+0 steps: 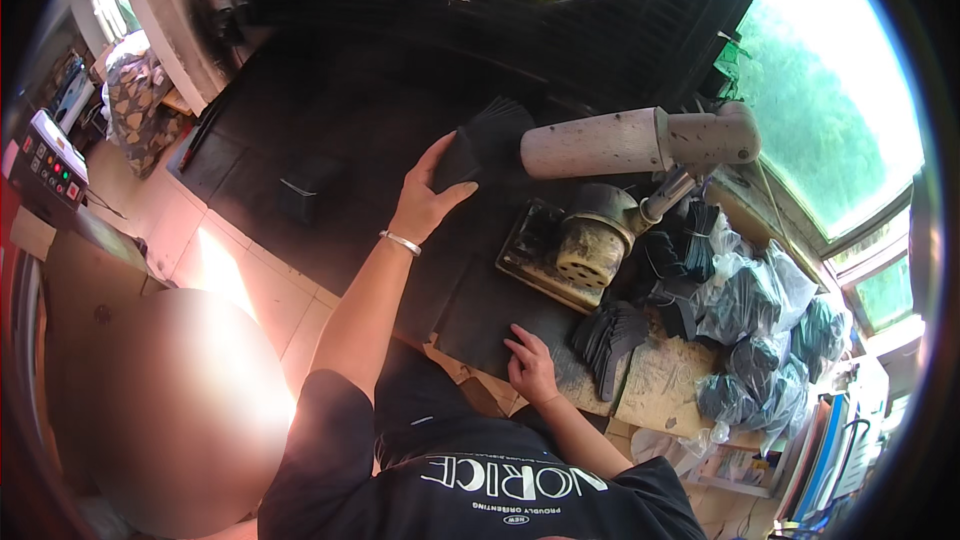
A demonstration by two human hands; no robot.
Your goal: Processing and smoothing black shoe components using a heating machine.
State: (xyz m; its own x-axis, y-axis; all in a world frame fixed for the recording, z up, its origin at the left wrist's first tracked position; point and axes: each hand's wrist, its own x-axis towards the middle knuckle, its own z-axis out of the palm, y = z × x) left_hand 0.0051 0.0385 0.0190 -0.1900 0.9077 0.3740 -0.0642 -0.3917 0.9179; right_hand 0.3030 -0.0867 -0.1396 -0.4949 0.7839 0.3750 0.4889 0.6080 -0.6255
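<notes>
My left hand [428,198], with a silver bracelet at the wrist, reaches out over the dark table. Its thumb and fingers close around a thin black piece [456,162], whose exact kind I cannot make out. Just beyond it lies a fanned stack of similar black pieces [500,128], close to the end of a pale cylinder [590,143]. Near the table's front edge, my right hand [533,370] hovers or rests with its fingers apart and nothing visible in them. To its right sits another fanned stack of black curved pieces [608,340].
A worn machine with a perforated round cap [588,258] stands on the table [330,140], its jointed arm carrying the cylinder. Plastic bags [745,295] of dark pieces crowd the right. A small dark bundle [300,198] lies left. A control panel [55,165] stands far left.
</notes>
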